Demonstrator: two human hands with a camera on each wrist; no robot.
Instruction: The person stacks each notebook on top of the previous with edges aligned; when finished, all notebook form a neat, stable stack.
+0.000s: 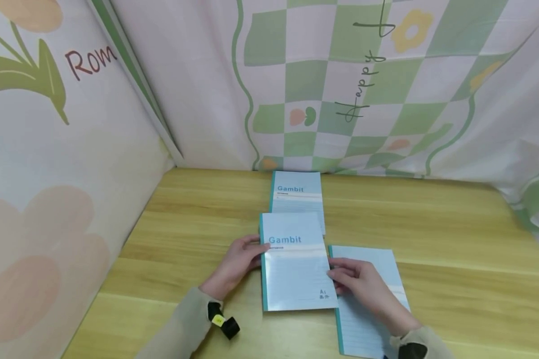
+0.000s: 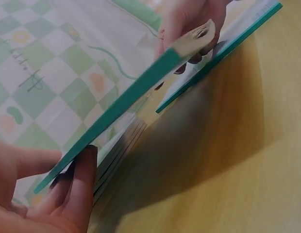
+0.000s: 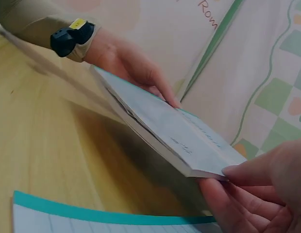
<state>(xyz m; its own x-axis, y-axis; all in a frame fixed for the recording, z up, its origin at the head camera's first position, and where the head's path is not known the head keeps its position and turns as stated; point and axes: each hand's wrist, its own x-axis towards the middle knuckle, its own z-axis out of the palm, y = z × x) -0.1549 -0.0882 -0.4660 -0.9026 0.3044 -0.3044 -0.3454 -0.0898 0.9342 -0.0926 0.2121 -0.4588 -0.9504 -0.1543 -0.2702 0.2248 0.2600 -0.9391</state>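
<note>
A light-blue "Gambit" notebook (image 1: pixel 296 274) with a teal spine is held between both hands above the table. My left hand (image 1: pixel 233 264) grips its spine side, thumb on the cover and fingers beneath. On the opposite edge, my right hand (image 1: pixel 368 289) pinches the notebook, thumb above and fingers below. Both wrist views show the held notebook (image 2: pixel 116 107) tilted and raised, casting a shadow. Behind it lies a stack of notebooks (image 1: pixel 298 202), partly covered in the head view; its layered edges appear in the left wrist view. Under my right hand lies another notebook (image 1: pixel 350 334).
The wooden table (image 1: pixel 467 279) ends at a white and green checked curtain (image 1: pixel 305 80) at the back. A printed flower panel (image 1: pixel 49 164) stands along the left side. A black band with a small device (image 1: pixel 224 321) is strapped to the left wrist.
</note>
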